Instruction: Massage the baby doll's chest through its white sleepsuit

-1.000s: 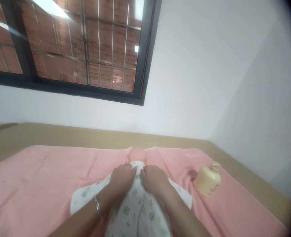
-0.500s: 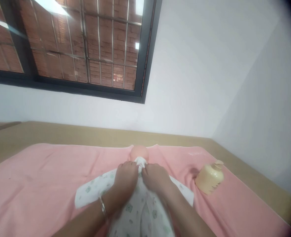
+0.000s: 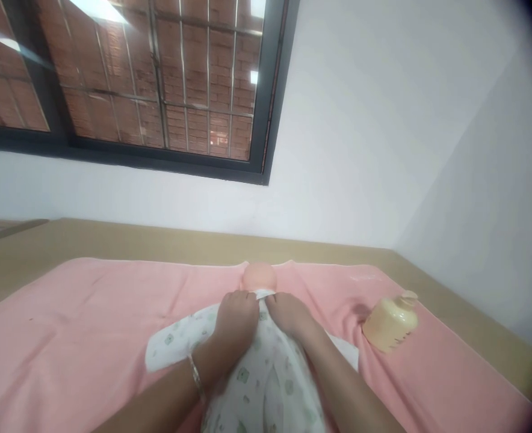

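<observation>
A baby doll (image 3: 259,277) lies on a pink towel (image 3: 76,325), dressed in a white garment (image 3: 266,376) printed with small green figures. Only the top of its head shows beyond my hands. My left hand (image 3: 236,319), with a bracelet on the wrist, and my right hand (image 3: 290,316) sit side by side at the garment's neckline. Both have their fingers curled and pinched on the cloth just below the doll's head. One white sleeve (image 3: 171,346) lies spread out to the left.
A pale yellow bottle (image 3: 390,325) lies on its side on the towel to the right. The towel covers a tan wooden surface (image 3: 112,240) against a white wall. A barred window (image 3: 157,90) is above, and the room corner is at right.
The view has shifted slightly, so doll and bottle sit a little further right. My hands have drawn closer together at the neckline and crept nearer the doll's head.
</observation>
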Motion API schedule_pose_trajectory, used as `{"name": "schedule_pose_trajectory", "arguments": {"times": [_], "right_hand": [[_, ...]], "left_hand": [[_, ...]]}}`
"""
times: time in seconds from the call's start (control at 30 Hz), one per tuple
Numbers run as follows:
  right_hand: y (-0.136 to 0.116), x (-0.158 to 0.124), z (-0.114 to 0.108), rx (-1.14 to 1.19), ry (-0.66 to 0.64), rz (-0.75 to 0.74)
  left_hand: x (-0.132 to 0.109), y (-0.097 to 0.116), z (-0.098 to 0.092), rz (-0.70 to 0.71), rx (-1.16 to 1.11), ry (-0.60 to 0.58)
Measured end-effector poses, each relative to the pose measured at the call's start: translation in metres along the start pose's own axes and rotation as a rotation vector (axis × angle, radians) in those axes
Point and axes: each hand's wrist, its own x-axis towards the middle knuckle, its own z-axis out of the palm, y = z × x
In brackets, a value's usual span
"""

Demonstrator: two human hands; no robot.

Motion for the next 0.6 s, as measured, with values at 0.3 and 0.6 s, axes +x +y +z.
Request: {"name": "schedule_pose_trajectory", "arguments": {"times": [0.3, 0.6], "right_hand": [[-0.006, -0.005, 0.006, -0.155, 0.089, -0.027], [0.001, -0.003, -0.008, 0.032, -0.028, 0.025]], "left_hand": [[0.004, -0.011, 0.004, -0.145, -0.172, -0.052], [0.001, -0.006, 0.009, -0.088, -0.143, 0.133]]}}
